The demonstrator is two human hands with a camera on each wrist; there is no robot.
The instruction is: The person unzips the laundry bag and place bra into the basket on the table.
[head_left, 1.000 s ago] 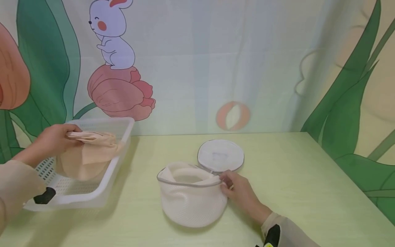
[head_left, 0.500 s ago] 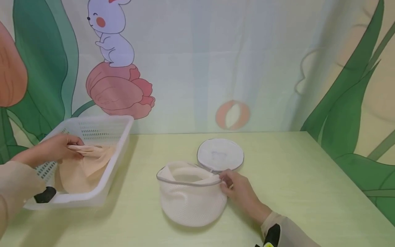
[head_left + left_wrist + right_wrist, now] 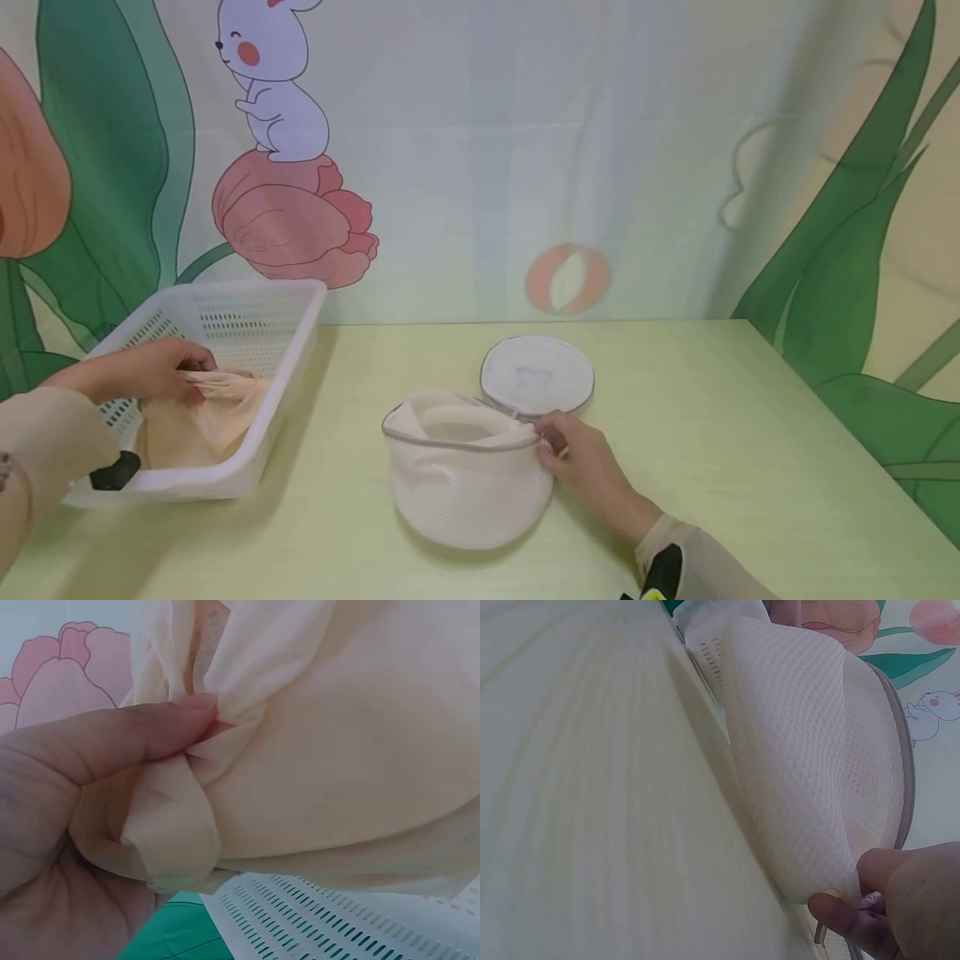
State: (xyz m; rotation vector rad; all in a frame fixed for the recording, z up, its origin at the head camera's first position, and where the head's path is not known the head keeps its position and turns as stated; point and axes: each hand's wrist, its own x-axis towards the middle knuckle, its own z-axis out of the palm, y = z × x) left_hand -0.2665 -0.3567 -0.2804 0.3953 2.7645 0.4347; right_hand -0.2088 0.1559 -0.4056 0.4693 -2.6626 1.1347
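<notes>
My left hand (image 3: 153, 371) pinches a peach cloth (image 3: 206, 417) that lies bunched inside the white slotted basket (image 3: 288, 367) at the table's left. In the left wrist view my thumb presses a fold of the peach cloth (image 3: 315, 750) above the basket's slots (image 3: 322, 922). A white mesh bag (image 3: 465, 483) with a grey rim stands open mid-table, its round lid (image 3: 537, 376) flipped back behind it. My right hand (image 3: 573, 454) grips the bag's rim at its right side; in the right wrist view my fingers (image 3: 870, 900) hold the edge of the mesh bag (image 3: 802, 772).
The pale green table (image 3: 712, 467) runs to an edge at the right. A printed curtain (image 3: 480, 150) with a rabbit and leaves hangs right behind it. A small black object (image 3: 112, 471) shows by my left sleeve at the basket's near corner.
My left hand has lowered the peach cloth from above the basket down into it, still holding it. The right hand and the mesh bag have stayed put.
</notes>
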